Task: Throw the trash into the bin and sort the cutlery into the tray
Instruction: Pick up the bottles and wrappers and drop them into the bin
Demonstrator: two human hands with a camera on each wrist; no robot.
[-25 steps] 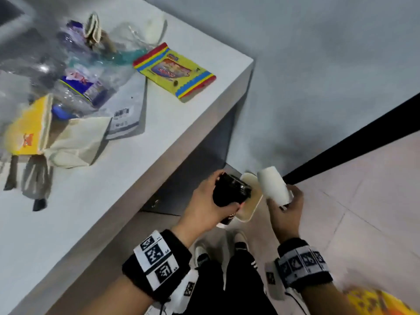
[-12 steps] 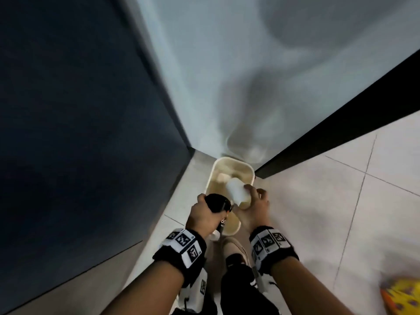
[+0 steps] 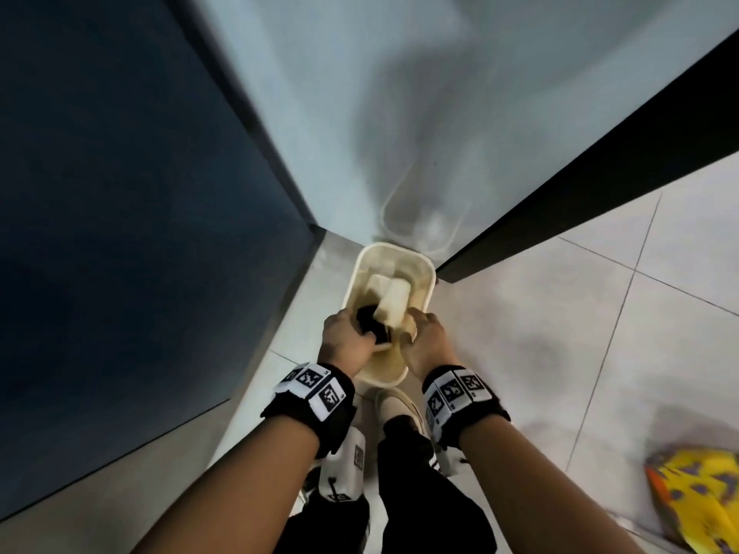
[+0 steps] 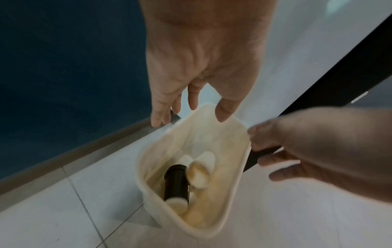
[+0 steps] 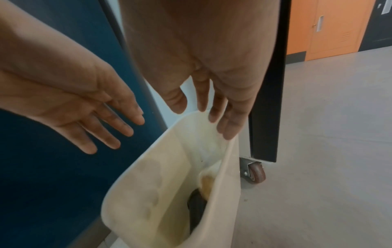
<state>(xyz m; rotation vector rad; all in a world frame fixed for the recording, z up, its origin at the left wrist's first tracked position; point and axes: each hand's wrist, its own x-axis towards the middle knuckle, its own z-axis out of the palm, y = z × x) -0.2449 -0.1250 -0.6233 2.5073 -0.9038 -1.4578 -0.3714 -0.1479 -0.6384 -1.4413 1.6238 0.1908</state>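
Head view: left hand [image 3: 347,337] and right hand [image 3: 428,341] reach down over the cream bin [image 3: 430,269] on the floor; black cup [image 3: 370,319] and white cup [image 3: 394,303] lie inside.

Left wrist view: fingers [image 4: 158,115] straight, spread, holding nothing (cups below).

Right wrist view: fingers [image 5: 230,129] likewise straight, empty, above the far rim.
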